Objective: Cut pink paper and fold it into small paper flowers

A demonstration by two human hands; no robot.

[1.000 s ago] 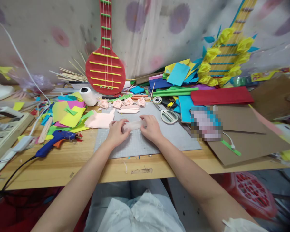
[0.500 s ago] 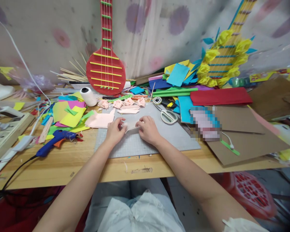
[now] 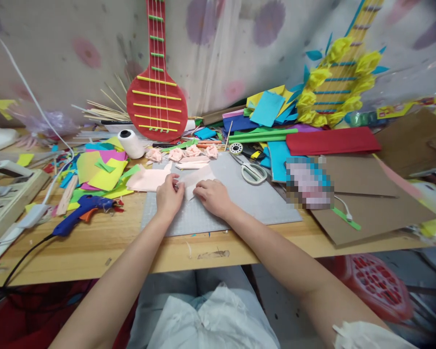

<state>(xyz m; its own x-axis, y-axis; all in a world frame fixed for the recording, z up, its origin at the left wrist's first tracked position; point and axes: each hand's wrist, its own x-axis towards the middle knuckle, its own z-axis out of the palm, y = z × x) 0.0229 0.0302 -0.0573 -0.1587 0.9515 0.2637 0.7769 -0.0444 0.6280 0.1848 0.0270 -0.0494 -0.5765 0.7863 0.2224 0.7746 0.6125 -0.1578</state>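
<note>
A thin, pale pink sheet of crepe paper lies tilted between my hands, over the grey cutting mat. My left hand pinches its left edge with the fingertips curled in. At the lower right edge, my right hand has its fingers bunched together on the paper, thumb partly hidden. A stack of the same pink paper sits just left of my left hand. Beyond my hands, several pink paper roses stand in a row, with folded pink strips in front of them.
Scissors rest on the mat's right side. A blue glue gun with its cord lies at left, near coloured paper scraps. A thread spool and a red paper lute stand behind. Brown cardboard covers the right side.
The paper has turned so that its face shows more, stretching up and away from my hands. My right hand has shifted left and lies flatter; my left hand has moved slightly left.
</note>
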